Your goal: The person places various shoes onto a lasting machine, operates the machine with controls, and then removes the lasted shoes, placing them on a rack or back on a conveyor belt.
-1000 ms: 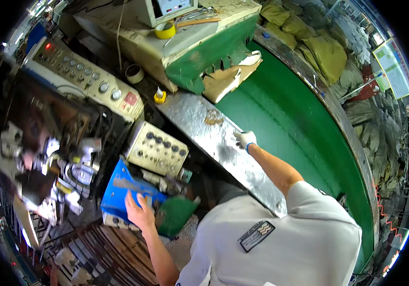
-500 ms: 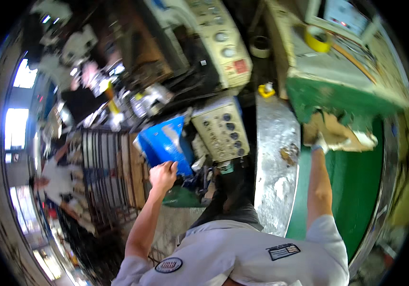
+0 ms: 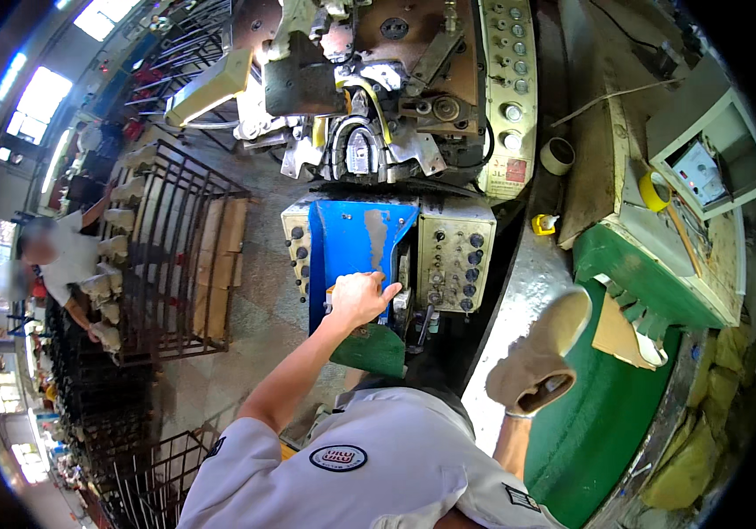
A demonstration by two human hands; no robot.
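Note:
My left hand [image 3: 360, 300], fingers curled and thumb out to the side, is at the lower part of a blue metal panel [image 3: 342, 238] on the machine. What lies under its fingers is hidden. On the right, a brown shoe upper [image 3: 519, 366] with a paler toe end is held up over the green surface by my right hand. The upper covers that hand; only its wrist shows below. Ahead of the blue panel, the machine's metal clamp jaws [image 3: 360, 154] surround a lit, rounded centre.
Control boxes with knobs [image 3: 455, 260] flank the blue panel. Along the right runs a green-lined trough [image 3: 611, 432] with cardboard [image 3: 618, 331] at its far end. A shelf holds yellow tape [image 3: 655, 191]. On the left, another person [image 3: 60, 260] stands by a metal rack [image 3: 188, 256] with shoes.
My view has swung left toward the machine. My right hand has come out from the cardboard with the shoe upper. The left hand stays at the blue panel.

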